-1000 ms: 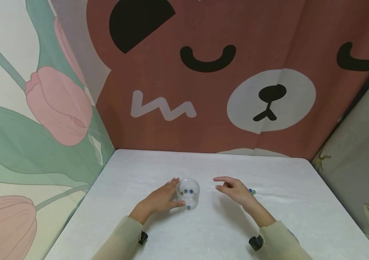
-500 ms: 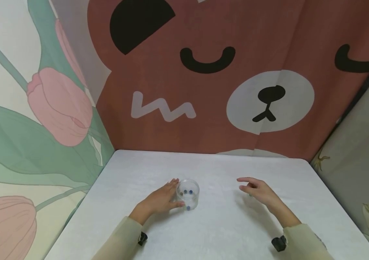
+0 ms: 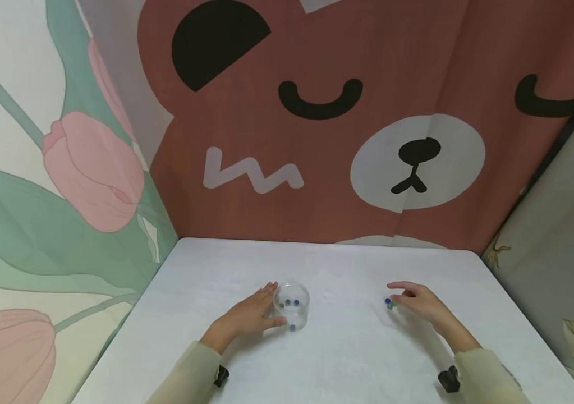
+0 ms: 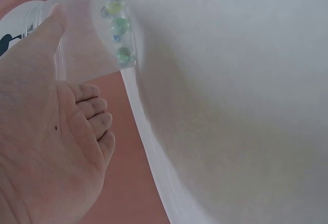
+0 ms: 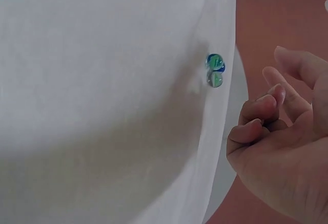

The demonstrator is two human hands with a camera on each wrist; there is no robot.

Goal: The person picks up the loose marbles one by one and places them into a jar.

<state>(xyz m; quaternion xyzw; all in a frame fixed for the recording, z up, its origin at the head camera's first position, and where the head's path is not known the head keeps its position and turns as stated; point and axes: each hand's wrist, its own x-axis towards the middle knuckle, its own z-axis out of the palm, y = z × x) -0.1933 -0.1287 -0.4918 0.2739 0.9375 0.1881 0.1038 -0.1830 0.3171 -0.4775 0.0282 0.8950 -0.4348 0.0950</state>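
A clear round jar (image 3: 292,311) stands upright on the white table, with several glass marbles (image 4: 119,26) at its bottom in the left wrist view. My left hand (image 3: 246,315) holds the jar from its left side, thumb at the near side and fingers round the far side. To the right, a small cluster of blue and green marbles (image 5: 215,70) lies on the cloth. Just above these loose marbles hovers my right hand (image 3: 420,300), thumb and index finger parted, its other fingers curled in. Nothing shows between the thumb and index finger.
The white table (image 3: 337,359) ends at a back edge against a brown curtain (image 3: 246,213) with a bear print. A tulip-patterned curtain (image 3: 95,168) hangs on the left, and a pale curtain (image 3: 559,224) on the right.
My right hand has moved right, from near the jar to the loose marbles, and come down close over them. The left hand stays on the jar. The view has tilted slightly up.
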